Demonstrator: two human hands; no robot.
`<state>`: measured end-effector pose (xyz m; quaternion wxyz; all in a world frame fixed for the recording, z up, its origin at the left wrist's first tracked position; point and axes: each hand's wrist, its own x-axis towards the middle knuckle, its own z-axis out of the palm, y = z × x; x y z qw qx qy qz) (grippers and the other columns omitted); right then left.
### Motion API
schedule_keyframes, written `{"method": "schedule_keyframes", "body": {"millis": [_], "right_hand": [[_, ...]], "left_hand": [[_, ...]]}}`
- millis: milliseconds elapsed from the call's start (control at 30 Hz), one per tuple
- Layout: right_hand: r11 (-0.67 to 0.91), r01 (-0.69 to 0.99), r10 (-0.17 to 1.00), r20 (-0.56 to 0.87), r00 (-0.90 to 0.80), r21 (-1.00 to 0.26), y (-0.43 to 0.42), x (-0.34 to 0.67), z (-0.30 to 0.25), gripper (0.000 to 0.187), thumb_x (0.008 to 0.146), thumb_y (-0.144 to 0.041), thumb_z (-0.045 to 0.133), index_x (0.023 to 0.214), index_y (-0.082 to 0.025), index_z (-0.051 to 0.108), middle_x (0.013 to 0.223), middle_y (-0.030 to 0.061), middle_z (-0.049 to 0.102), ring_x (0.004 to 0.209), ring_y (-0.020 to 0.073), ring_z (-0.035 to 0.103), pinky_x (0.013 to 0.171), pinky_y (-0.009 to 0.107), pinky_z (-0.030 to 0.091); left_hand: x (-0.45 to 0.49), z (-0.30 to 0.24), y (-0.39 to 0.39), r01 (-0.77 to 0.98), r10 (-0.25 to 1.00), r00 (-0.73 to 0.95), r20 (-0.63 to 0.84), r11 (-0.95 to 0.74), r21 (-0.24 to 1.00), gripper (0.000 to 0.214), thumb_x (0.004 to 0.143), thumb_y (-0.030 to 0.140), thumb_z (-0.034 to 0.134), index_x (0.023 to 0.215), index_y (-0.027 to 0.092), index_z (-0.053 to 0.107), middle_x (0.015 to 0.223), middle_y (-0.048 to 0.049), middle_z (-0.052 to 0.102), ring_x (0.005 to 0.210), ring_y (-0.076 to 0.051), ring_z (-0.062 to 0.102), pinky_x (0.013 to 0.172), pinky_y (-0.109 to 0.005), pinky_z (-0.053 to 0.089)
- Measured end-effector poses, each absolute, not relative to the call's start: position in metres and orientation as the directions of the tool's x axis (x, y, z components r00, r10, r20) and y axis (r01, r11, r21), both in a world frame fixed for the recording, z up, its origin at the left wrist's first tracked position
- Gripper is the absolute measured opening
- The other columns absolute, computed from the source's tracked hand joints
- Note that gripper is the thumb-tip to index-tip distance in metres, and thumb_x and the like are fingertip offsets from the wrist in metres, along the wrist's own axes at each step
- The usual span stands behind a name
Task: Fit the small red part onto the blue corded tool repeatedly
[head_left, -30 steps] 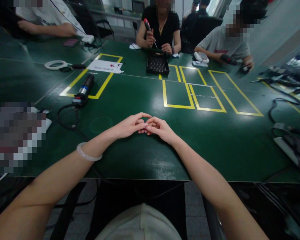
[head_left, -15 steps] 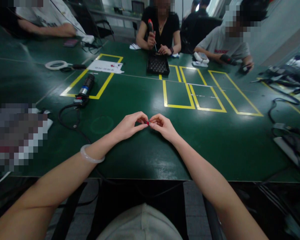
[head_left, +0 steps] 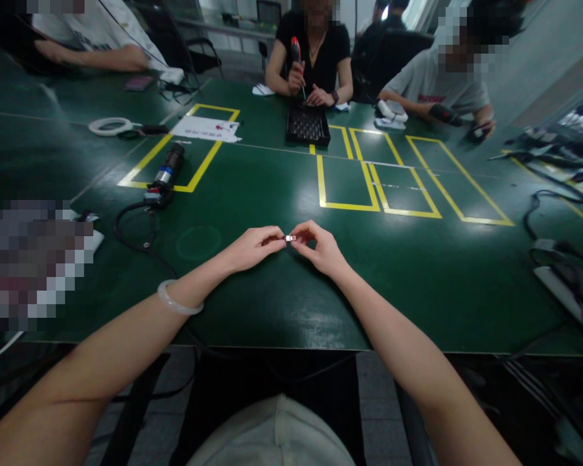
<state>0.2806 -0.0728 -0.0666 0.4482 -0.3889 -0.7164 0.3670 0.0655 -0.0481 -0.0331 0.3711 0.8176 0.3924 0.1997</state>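
Note:
Between my fingertips sits a tiny piece (head_left: 289,239), shiny silver with a bit of red; it is too small to name. My left hand (head_left: 256,248) pinches it from the left, thumb and fingers pressed together. From the other side my right hand (head_left: 317,244) grips it between thumb and forefinger, the fingers curved. The two hands almost meet above the green table (head_left: 291,298). A pale bangle (head_left: 179,304) circles my left wrist.
A black cylindrical tool (head_left: 170,165) with a cable lies ahead on the left, by a white sheet (head_left: 206,128). Opposite, a person holds a red-handled screwdriver (head_left: 296,55) over a black tray (head_left: 308,127). Yellow tape outlines (head_left: 350,207) mark the table. Cables (head_left: 534,213) lie on the right.
The small piece has turned and now shows a silver face where red showed before. My left fingers have flattened and closed up; my right hand has barely moved.

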Motion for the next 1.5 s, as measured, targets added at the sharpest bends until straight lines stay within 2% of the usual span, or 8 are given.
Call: {"method": "schedule_keyframes", "body": {"millis": [233, 533, 733, 867, 1000, 1100, 1400, 1500], "right_hand": [[0.492, 0.341, 0.860, 0.388, -0.331, -0.801, -0.076, 0.280, -0.063, 0.012, 0.088, -0.027, 0.064, 0.100, -0.022, 0.062, 0.098, 0.0037, 0.067, 0.083, 0.0169, 0.062, 0.081, 0.033, 0.051], [0.502, 0.381, 0.859, 0.398, -0.321, -0.777, -0.076, 0.282, -0.060, 0.012, 0.088, -0.024, 0.063, 0.100, -0.021, 0.063, 0.098, 0.0046, 0.067, 0.082, 0.0173, 0.062, 0.078, 0.032, 0.050], [0.444, 0.358, 0.893, 0.373, -0.252, -0.821, -0.072, 0.285, -0.062, 0.012, 0.088, -0.026, 0.064, 0.098, -0.021, 0.063, 0.093, 0.0034, 0.067, 0.079, 0.0168, 0.061, 0.078, 0.033, 0.050], [0.434, 0.361, 0.897, 0.361, -0.256, -0.825, -0.071, 0.287, -0.065, 0.012, 0.088, -0.026, 0.064, 0.099, -0.021, 0.062, 0.092, 0.0030, 0.066, 0.077, 0.0161, 0.060, 0.077, 0.032, 0.050], [0.443, 0.376, 0.892, 0.357, -0.277, -0.814, -0.071, 0.287, -0.066, 0.012, 0.088, -0.025, 0.063, 0.099, -0.021, 0.062, 0.093, 0.0028, 0.067, 0.076, 0.0156, 0.059, 0.076, 0.031, 0.050], [0.443, 0.374, 0.891, 0.354, -0.285, -0.814, -0.071, 0.286, -0.066, 0.011, 0.088, -0.024, 0.064, 0.098, -0.020, 0.063, 0.092, 0.0029, 0.067, 0.075, 0.0151, 0.059, 0.074, 0.031, 0.049], [0.410, 0.393, 0.906, 0.317, -0.281, -0.823, -0.069, 0.286, -0.069, 0.012, 0.087, -0.029, 0.064, 0.097, -0.021, 0.063, 0.088, 0.0020, 0.066, 0.073, 0.0147, 0.058, 0.071, 0.030, 0.048], [0.400, 0.397, 0.911, 0.310, -0.273, -0.826, -0.068, 0.287, -0.070, 0.014, 0.086, -0.030, 0.065, 0.096, -0.021, 0.063, 0.087, 0.0018, 0.066, 0.072, 0.0149, 0.057, 0.071, 0.030, 0.048]], "left_hand": [[0.067, -0.036, -0.044, 0.401, 0.774, 0.632, -0.049, -0.273, 0.874, 0.031, 0.088, 0.046, 0.056, 0.082, 0.016, 0.063, 0.076, -0.0030, 0.060, 0.073, -0.017, 0.056, 0.071, -0.028, 0.043], [0.063, -0.033, -0.043, 0.450, 0.754, 0.655, -0.048, -0.338, 0.827, 0.038, 0.092, 0.051, 0.055, 0.093, 0.015, 0.068, 0.077, -0.0026, 0.061, 0.072, -0.016, 0.054, 0.067, -0.026, 0.040], [0.019, -0.020, -0.011, 0.642, 0.875, 0.434, 0.214, -0.467, 0.608, 0.048, 0.096, 0.052, 0.053, 0.125, 0.017, 0.066, 0.111, -0.0086, 0.066, 0.098, -0.022, 0.059, 0.089, -0.031, 0.044], [-0.050, -0.017, 0.020, 0.934, 0.914, 0.031, 0.405, -0.170, 0.314, 0.052, 0.095, 0.044, 0.056, 0.136, 0.011, 0.060, 0.131, -0.0137, 0.056, 0.120, -0.028, 0.050, 0.106, -0.040, 0.038], [-0.108, -0.022, 0.038, 0.956, 0.934, -0.225, 0.277, 0.157, 0.249, 0.078, 0.090, 0.055, 0.063, 0.148, 0.006, 0.045, 0.145, -0.0198, 0.044, 0.126, -0.033, 0.045, 0.106, -0.046, 0.040], [-0.126, -0.027, 0.045, 0.937, 0.950, -0.295, 0.098, 0.268, 0.224, 0.088, 0.084, 0.069, 0.063, 0.141, 0.004, 0.049, 0.140, -0.0214, 0.049, 0.117, -0.034, 0.050, 0.097, -0.048, 0.045], [-0.132, -0.044, 0.057, 0.931, 0.969, -0.240, 0.066, 0.210, 0.297, 0.085, 0.073, 0.061, 0.078, 0.130, 0.001, 0.058, 0.107, -0.0119, 0.066, 0.094, -0.023, 0.055, 0.084, -0.034, 0.044], [-0.118, -0.043, 0.051, 0.936, 0.973, -0.222, 0.062, 0.194, 0.294, 0.085, 0.073, 0.060, 0.076, 0.133, 0.003, 0.058, 0.114, -0.0147, 0.066, 0.097, -0.025, 0.058, 0.085, -0.036, 0.045]]}}
